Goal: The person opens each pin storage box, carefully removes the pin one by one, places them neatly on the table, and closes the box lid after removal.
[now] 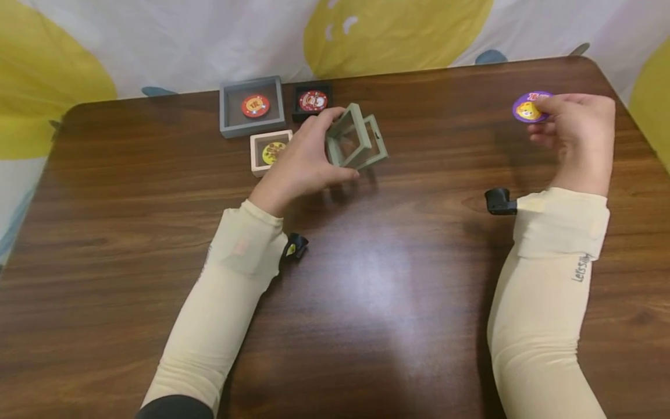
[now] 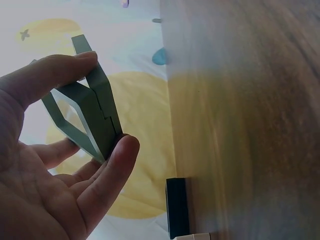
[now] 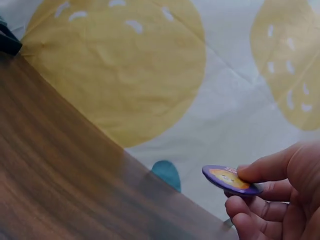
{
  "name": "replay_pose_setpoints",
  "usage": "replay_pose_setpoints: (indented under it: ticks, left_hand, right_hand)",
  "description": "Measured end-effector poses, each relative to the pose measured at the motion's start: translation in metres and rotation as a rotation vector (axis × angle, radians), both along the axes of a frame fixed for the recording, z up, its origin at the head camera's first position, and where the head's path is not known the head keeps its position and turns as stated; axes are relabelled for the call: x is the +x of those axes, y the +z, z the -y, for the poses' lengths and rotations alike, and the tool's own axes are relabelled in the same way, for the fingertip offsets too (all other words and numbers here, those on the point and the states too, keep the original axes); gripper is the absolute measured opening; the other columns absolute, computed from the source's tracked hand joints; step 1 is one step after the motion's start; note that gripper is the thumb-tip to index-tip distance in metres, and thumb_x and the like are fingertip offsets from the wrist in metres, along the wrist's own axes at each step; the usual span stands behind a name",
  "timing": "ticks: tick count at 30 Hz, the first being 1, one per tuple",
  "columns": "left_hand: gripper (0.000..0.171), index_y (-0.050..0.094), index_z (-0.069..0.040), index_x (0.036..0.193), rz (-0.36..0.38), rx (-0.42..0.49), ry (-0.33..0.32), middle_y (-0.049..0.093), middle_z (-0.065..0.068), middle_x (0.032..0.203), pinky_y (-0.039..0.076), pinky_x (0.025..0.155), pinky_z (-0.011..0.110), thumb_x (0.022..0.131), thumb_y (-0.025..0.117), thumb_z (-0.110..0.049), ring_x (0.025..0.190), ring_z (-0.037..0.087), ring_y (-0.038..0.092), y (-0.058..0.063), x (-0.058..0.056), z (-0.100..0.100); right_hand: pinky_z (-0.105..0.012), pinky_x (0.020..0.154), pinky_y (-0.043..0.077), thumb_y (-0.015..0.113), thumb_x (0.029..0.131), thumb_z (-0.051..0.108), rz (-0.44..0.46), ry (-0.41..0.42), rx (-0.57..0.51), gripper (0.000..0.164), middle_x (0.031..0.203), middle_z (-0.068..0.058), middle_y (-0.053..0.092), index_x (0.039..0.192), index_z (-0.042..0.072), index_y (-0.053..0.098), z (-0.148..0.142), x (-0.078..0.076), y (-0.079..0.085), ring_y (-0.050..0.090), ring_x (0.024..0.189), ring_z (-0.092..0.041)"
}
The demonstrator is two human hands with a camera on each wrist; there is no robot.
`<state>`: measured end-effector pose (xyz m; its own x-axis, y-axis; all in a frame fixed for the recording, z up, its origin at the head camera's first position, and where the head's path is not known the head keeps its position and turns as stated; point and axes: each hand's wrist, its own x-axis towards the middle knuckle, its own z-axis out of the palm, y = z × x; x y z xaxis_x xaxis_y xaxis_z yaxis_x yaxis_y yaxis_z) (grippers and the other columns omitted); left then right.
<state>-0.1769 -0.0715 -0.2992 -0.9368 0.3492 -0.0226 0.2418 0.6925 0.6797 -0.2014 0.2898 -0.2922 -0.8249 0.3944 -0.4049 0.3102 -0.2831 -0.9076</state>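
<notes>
In the head view my left hand grips a small green display frame, held tilted above the table with its two halves swung apart. The left wrist view shows the thumb on one side of the green frame and fingers on the other. Far to the right, my right hand pinches a round purple badge with a yellow cartoon figure on it. Seen from the right wrist, thumb and fingers hold the badge by its edge, face upward.
Left of the green frame lie a grey frame with a red disc, a black frame with a red disc, and a cream frame with a yellow disc. The brown wooden table ends at a patterned cloth.
</notes>
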Motion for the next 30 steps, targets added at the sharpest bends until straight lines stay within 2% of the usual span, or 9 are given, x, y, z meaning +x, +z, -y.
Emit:
replay_pose_setpoints:
  ticks: [3,8,13,16,22,25,30]
  left_hand:
    - [0.093,0.032,-0.013,0.144,0.001,-0.002,-0.003,0.049,0.014,0.128,0.043,0.097,0.043,0.067,0.084,-0.02,0.111,0.026,0.049,-0.001,0.0,0.0]
    - [0.093,0.032,-0.013,0.144,0.003,0.0,-0.012,0.049,0.015,0.129,0.043,0.098,0.044,0.068,0.084,-0.021,0.111,0.026,0.048,-0.002,0.0,0.0]
    - [0.093,0.032,-0.012,0.144,0.007,0.01,-0.015,0.049,0.015,0.128,0.043,0.097,0.043,0.067,0.084,-0.019,0.11,0.026,0.048,-0.002,0.0,0.0]
    - [0.093,0.032,-0.012,0.144,0.011,0.014,-0.014,0.048,0.015,0.127,0.044,0.097,0.043,0.067,0.084,-0.019,0.11,0.025,0.048,-0.001,-0.001,-0.001]
    - [0.092,0.032,-0.011,0.144,0.011,0.027,-0.016,0.048,0.016,0.129,0.043,0.099,0.043,0.068,0.083,-0.018,0.111,0.026,0.048,-0.002,-0.002,-0.001]
    - [0.092,0.032,-0.01,0.144,0.01,0.035,-0.014,0.048,0.016,0.13,0.043,0.099,0.044,0.068,0.083,-0.018,0.111,0.026,0.048,-0.002,-0.002,-0.001]
    - [0.092,0.032,-0.011,0.144,0.011,0.034,-0.015,0.048,0.016,0.129,0.043,0.099,0.044,0.067,0.083,-0.018,0.111,0.026,0.047,-0.002,-0.001,-0.001]
  right_hand:
    - [-0.025,0.037,0.05,0.07,0.083,0.007,0.03,0.028,0.047,0.011,0.054,-0.003,0.066,0.075,0.005,0.063,0.001,-0.001,-0.006,0.058,0.039,-0.016]
    - [-0.021,0.04,0.048,0.068,0.085,0.011,0.081,0.153,0.187,0.01,0.058,0.003,0.063,0.075,0.012,0.065,0.004,-0.004,-0.015,0.055,0.045,-0.011]
    - [-0.021,0.04,0.046,0.065,0.088,0.011,0.102,0.24,0.201,0.012,0.059,0.004,0.063,0.076,0.014,0.066,0.007,-0.009,-0.021,0.05,0.046,-0.01]
    - [-0.021,0.041,0.046,0.064,0.089,0.011,0.126,0.271,0.216,0.016,0.06,0.005,0.062,0.074,0.016,0.067,0.006,-0.01,-0.023,0.049,0.048,-0.01]
    - [-0.021,0.044,0.044,0.068,0.086,0.013,0.186,0.33,0.328,0.015,0.059,0.008,0.061,0.072,0.018,0.066,0.006,-0.013,-0.028,0.049,0.051,-0.009]
    - [-0.021,0.047,0.044,0.07,0.084,0.017,0.23,0.353,0.401,0.01,0.06,0.009,0.059,0.078,0.015,0.062,0.009,-0.014,-0.03,0.049,0.053,-0.009]
    - [-0.021,0.048,0.042,0.07,0.084,0.023,0.28,0.367,0.576,0.015,0.06,0.011,0.053,0.082,0.014,0.058,0.015,-0.015,-0.033,0.047,0.055,-0.008]
